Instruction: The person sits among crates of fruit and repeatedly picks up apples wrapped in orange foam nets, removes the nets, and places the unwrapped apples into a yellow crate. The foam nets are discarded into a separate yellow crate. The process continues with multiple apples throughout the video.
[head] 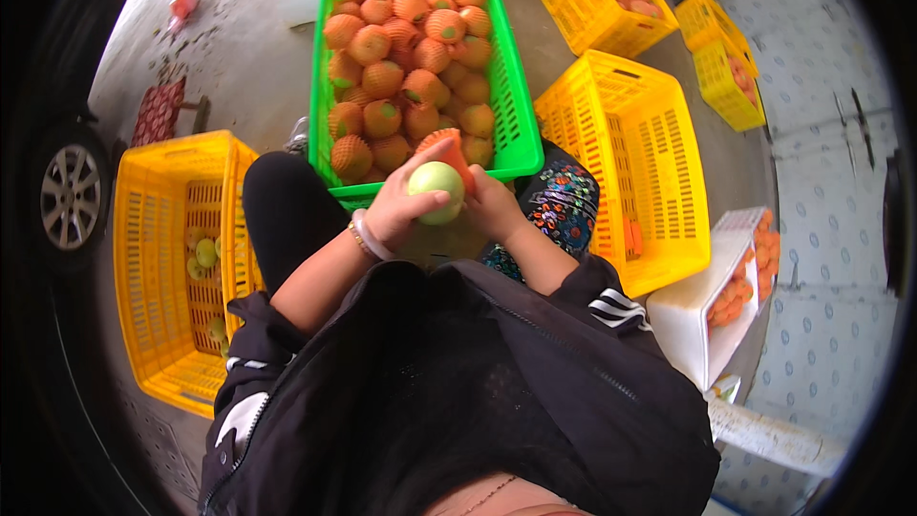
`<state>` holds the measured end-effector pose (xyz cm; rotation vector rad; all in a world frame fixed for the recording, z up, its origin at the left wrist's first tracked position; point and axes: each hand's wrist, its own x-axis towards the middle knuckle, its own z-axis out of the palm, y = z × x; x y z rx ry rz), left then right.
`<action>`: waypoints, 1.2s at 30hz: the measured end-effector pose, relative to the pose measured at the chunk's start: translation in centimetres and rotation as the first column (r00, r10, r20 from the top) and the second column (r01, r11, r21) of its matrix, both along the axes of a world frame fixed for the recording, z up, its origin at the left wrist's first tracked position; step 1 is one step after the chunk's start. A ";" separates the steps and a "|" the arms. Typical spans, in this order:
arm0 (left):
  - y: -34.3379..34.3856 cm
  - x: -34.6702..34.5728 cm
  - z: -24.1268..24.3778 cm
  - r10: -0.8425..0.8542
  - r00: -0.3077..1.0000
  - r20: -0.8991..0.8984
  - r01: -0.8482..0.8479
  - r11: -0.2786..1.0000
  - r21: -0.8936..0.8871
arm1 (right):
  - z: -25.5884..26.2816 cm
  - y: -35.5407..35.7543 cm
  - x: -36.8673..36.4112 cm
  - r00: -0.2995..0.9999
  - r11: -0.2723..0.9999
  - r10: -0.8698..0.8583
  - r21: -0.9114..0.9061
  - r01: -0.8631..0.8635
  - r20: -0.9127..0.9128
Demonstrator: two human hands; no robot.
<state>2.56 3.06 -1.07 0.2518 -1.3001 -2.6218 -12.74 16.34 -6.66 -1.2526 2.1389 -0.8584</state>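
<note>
A pale green round fruit (435,191) sits in the grip of my left hand (398,209), with the thumb across its front. My right hand (494,205) pinches an orange foam net sleeve (454,155) beside the fruit. Part of the sleeve is hidden behind my left fingers. Just beyond both hands stands a bright green plastic crate (517,97), filled with fruits in orange foam nets (382,79). At my left, a yellow plastic crate (147,258) holds several bare green fruits (206,253) low inside.
To my right stands a yellow crate (648,179) with an orange item (632,238) in it. Farther right, a white foam box (688,301) holds orange-netted fruits. Another yellow crate (573,7) of netted fruit and a white box (297,3) stand ahead. A car wheel (70,186) is far left.
</note>
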 end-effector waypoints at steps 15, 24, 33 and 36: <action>-2.5 0.9 -1.6 0.285 0.952 0.109 -0.305 0.901 0.310 | 4.0 8.4 -16.3 0.133 0.009 0.210 -0.138 0.990 0.969; -1.6 0.0 -3.2 0.342 0.899 0.272 -0.419 0.850 0.317 | 1.5 0.9 -12.9 -0.012 0.601 -0.028 0.026 0.799 1.000; -2.5 1.5 -4.2 0.329 0.863 0.384 -0.432 0.874 0.222 | -3.6 -10.3 -7.1 0.955 0.979 -0.090 0.202 0.032 0.283; -2.8 2.2 -4.0 0.319 0.871 0.373 -0.420 0.878 0.229 | -5.3 -13.9 -8.0 0.995 0.998 0.035 0.054 -0.030 -0.095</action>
